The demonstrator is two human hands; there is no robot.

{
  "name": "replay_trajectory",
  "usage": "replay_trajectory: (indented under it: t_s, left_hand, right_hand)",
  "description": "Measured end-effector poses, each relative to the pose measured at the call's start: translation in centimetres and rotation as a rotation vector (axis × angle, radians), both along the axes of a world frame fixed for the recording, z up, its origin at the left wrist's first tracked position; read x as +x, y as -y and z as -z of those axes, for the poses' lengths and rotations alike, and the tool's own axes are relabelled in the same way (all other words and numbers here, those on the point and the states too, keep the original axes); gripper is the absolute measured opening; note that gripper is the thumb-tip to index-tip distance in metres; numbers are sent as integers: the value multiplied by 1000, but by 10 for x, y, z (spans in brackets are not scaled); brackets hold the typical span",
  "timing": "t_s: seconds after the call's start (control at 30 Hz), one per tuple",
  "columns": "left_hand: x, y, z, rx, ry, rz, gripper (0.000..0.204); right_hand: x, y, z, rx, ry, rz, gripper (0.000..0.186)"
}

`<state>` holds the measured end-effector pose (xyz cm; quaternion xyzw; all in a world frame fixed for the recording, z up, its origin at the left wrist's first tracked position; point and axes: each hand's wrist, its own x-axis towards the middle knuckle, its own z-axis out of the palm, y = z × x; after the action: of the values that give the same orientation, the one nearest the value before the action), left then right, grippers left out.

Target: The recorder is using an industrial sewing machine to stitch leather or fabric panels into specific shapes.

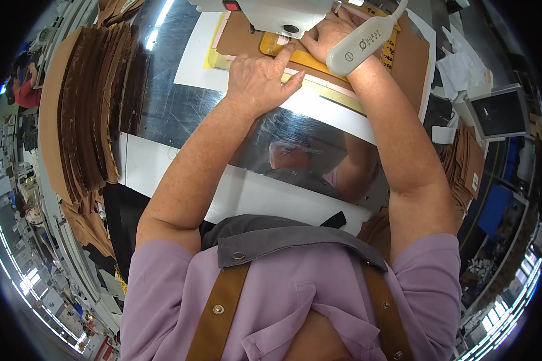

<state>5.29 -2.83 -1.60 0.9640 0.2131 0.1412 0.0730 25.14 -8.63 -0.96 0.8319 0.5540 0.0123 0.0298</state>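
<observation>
A white sewing machine head point(277, 23) stands at the far middle of the work surface. Under it lies a flat brown panel point(238, 37) with a yellow template piece point(310, 60) on top, and pale and yellow strips point(328, 90) along the near edge. My left hand point(256, 81) rests on the near left part of this work. Its index finger reaches close to the presser foot and its thumb is spread. To the right of the machine head, my right hand point(331, 37) lies on the panel, fingers stretched away from me, their tips partly covered by the machine. Neither hand grasps anything visible.
A white lamp head point(362, 45) on a bent neck hangs over my right wrist. Tall stacked brown panels point(84, 111) stand at the left. On the right are a dark-screened monitor point(500, 113), crumpled white material point(464, 69) and more brown pieces point(467, 162). A shiny metal plate point(283, 144) lies nearer me.
</observation>
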Motion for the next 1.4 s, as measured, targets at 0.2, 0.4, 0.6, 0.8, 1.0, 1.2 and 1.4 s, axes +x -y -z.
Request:
replay_trajectory:
  t_s: [0.2, 0.4, 0.6, 0.8, 1.0, 1.2, 1.4]
  left_hand:
    - [4, 1, 1, 44, 1, -25, 55]
    - [1, 5, 1, 50, -24, -20, 54]
    - [10, 21, -7, -77, -64, -19, 60]
    - [11, 21, -17, -149, -121, -31, 66]
    - [9, 18, -14, -153, -102, -27, 65]
    - [12, 18, -13, -138, -94, -10, 65]
    - [13, 18, -11, -116, -95, 5, 69]
  right_hand:
    - [33, 3, 22, -7, -11, -27, 50]
    - [29, 6, 21, 7, -11, -69, 50]
    - [19, 7, 13, 25, 7, -107, 49]
    - [29, 8, 16, 23, 10, -133, 49]
    - [28, 6, 18, 25, 19, -117, 49]
    - [26, 6, 11, 45, 29, -110, 48]
    - [16, 4, 2, 69, 45, -97, 48]
